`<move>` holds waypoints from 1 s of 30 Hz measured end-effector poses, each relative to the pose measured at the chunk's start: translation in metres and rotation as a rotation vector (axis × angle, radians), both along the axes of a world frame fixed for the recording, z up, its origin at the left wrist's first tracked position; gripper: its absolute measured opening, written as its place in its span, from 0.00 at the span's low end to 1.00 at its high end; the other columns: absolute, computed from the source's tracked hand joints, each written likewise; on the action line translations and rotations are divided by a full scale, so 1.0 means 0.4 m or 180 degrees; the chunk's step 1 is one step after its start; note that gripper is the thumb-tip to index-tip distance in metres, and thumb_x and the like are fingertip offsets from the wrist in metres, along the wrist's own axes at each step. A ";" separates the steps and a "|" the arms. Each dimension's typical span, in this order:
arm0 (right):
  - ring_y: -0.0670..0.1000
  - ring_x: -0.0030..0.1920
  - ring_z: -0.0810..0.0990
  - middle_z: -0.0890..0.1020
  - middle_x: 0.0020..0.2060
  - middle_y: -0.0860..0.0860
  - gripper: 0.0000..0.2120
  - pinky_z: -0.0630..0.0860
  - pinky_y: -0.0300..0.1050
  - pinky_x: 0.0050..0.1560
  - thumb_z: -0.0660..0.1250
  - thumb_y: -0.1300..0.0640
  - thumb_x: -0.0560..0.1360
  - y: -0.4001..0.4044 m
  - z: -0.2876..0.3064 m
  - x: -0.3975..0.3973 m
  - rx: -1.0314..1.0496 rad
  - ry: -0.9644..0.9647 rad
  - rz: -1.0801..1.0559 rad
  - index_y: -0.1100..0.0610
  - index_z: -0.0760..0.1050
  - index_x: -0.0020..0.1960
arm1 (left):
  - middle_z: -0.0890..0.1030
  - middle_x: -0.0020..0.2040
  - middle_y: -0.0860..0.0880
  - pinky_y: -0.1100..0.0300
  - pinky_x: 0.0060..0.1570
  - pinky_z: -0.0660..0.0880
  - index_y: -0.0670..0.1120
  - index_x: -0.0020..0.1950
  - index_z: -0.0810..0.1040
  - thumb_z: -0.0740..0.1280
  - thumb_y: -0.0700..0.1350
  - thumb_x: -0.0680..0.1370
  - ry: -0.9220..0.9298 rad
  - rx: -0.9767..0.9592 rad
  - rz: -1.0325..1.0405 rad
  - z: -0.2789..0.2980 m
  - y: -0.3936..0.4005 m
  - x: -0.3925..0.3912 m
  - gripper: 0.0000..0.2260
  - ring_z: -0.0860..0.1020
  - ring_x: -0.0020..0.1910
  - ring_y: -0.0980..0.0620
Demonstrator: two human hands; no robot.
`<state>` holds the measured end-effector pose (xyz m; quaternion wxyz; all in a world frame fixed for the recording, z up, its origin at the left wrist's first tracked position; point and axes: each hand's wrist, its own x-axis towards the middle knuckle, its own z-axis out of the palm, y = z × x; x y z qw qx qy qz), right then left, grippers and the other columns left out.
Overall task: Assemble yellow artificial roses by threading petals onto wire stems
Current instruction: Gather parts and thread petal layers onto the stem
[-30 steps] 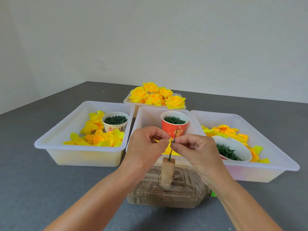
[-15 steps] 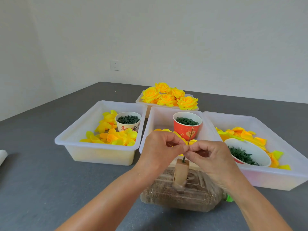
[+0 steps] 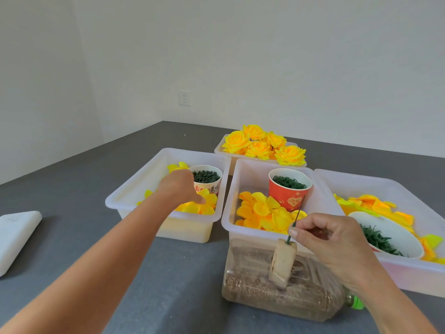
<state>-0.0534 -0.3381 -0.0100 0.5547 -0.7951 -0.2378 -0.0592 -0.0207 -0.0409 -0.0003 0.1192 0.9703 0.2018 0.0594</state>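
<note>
A thin green wire stem (image 3: 295,222) stands in a wooden block (image 3: 283,260) set on a lying plastic bottle (image 3: 277,297). My right hand (image 3: 337,239) pinches the wire between thumb and forefinger just above the block. My left hand (image 3: 179,186) reaches into the left bin (image 3: 134,196), fingers pointing down at the loose yellow petals (image 3: 207,208) beside a white cup (image 3: 207,183) of green parts; I see nothing held in it. More yellow petals (image 3: 260,213) lie in the middle bin (image 3: 243,172).
A red cup (image 3: 289,196) of green rings stands in the middle bin. The right bin (image 3: 385,184) holds petals and a white bowl (image 3: 395,227) of green leaves. Finished yellow roses (image 3: 262,145) fill a far tray. A white pad (image 3: 14,235) lies at left.
My left hand let go of the wire and swung left into the left bin. The right hand stays pinched on the wire. The view turned left.
</note>
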 end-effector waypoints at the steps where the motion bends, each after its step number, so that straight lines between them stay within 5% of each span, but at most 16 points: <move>1: 0.40 0.29 0.76 0.83 0.30 0.48 0.08 0.71 0.30 0.33 0.75 0.64 0.66 0.001 0.001 -0.001 0.0001 0.0004 -0.0003 0.55 0.81 0.31 | 0.75 0.32 0.50 0.61 0.31 0.70 0.44 0.49 0.78 0.75 0.57 0.65 0.0272 0.0047 -0.0034 -0.007 0.008 0.011 0.21 0.74 0.32 0.52; 5: 0.40 0.28 0.75 0.82 0.29 0.49 0.08 0.71 0.30 0.33 0.75 0.65 0.66 0.004 0.004 -0.005 0.0039 0.0044 -0.0005 0.56 0.81 0.31 | 0.70 0.15 0.52 0.70 0.17 0.64 0.43 0.38 0.73 0.74 0.53 0.67 0.0712 -0.0236 -0.0052 -0.032 0.016 0.035 0.16 0.69 0.14 0.57; 7: 0.41 0.29 0.76 0.82 0.30 0.49 0.08 0.72 0.31 0.33 0.75 0.65 0.66 0.004 0.004 -0.005 0.0038 0.0073 -0.0014 0.56 0.81 0.31 | 0.67 0.12 0.53 0.73 0.14 0.60 0.43 0.31 0.71 0.66 0.45 0.73 0.0718 -0.0225 0.0020 -0.041 0.018 0.037 0.13 0.68 0.11 0.58; 10: 0.41 0.29 0.76 0.82 0.30 0.49 0.07 0.72 0.31 0.34 0.75 0.64 0.66 0.003 0.003 -0.006 -0.0011 0.0066 -0.0019 0.55 0.81 0.31 | 0.72 0.17 0.51 0.69 0.19 0.66 0.43 0.31 0.72 0.61 0.39 0.74 0.0649 -0.0027 0.0118 -0.044 0.023 0.035 0.12 0.71 0.16 0.57; 15: 0.41 0.30 0.76 0.82 0.30 0.49 0.07 0.73 0.33 0.34 0.75 0.63 0.66 0.002 0.005 -0.007 -0.0010 0.0063 -0.0012 0.53 0.82 0.32 | 0.77 0.28 0.52 0.61 0.41 0.75 0.44 0.32 0.75 0.65 0.45 0.75 0.0550 -0.0076 0.0223 0.002 0.035 0.026 0.12 0.76 0.27 0.55; 17: 0.41 0.30 0.77 0.82 0.30 0.48 0.08 0.73 0.32 0.34 0.75 0.62 0.66 0.002 0.004 -0.007 -0.0013 0.0073 -0.0007 0.52 0.82 0.32 | 0.79 0.34 0.49 0.58 0.42 0.75 0.41 0.39 0.78 0.67 0.41 0.73 0.0157 0.0047 0.0273 0.021 0.042 0.012 0.05 0.79 0.37 0.49; 20: 0.40 0.30 0.76 0.82 0.30 0.47 0.08 0.72 0.31 0.34 0.75 0.62 0.67 0.001 0.004 -0.007 -0.0013 0.0070 0.0009 0.51 0.82 0.32 | 0.83 0.46 0.42 0.55 0.45 0.76 0.38 0.49 0.81 0.70 0.39 0.71 -0.0103 -0.0068 0.0255 0.031 0.040 0.001 0.08 0.81 0.46 0.45; 30: 0.40 0.30 0.76 0.82 0.30 0.47 0.08 0.72 0.31 0.35 0.74 0.62 0.67 -0.001 0.004 -0.007 0.0010 0.0045 0.0113 0.50 0.82 0.33 | 0.83 0.43 0.39 0.54 0.45 0.77 0.36 0.44 0.81 0.67 0.41 0.73 -0.0461 -0.0564 0.0268 0.004 0.005 0.002 0.08 0.81 0.43 0.43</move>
